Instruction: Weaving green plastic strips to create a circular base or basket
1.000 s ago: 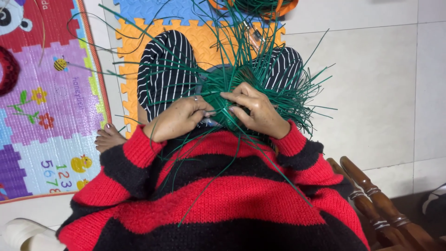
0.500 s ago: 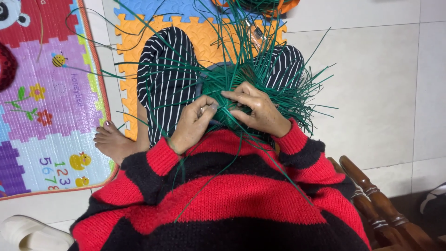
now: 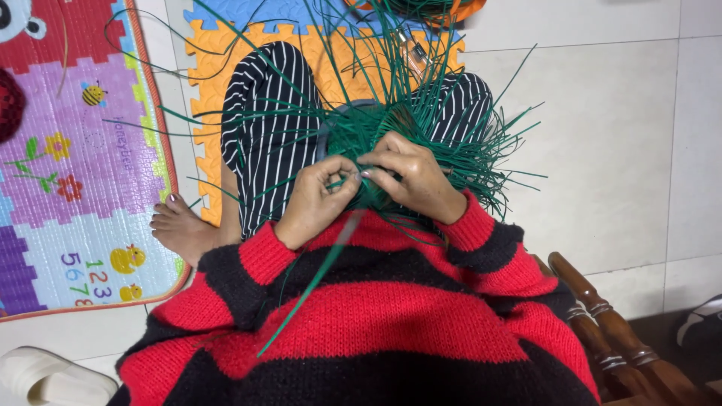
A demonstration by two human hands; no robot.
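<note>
Both hands work in the lap, left hand (image 3: 316, 197) and right hand (image 3: 410, 174) pinched shut on thin strips of the half-woven green plastic-strip basket (image 3: 376, 131), its base looks formed while many loose strands (image 3: 481, 143) stick out unwoven.

Bright, even indoor light, soft shadows, sharp focus, slight edge distortion.

Home, living-room floor.
Pale tiled floor (image 3: 617, 135), kids' picture play mat (image 3: 75, 173) at left edge, orange foam puzzle mat (image 3: 218, 83) beside it, turned wooden chair leg (image 3: 602, 316) lower right, white slipper (image 3: 45, 380) bottom-left corner.
</note>
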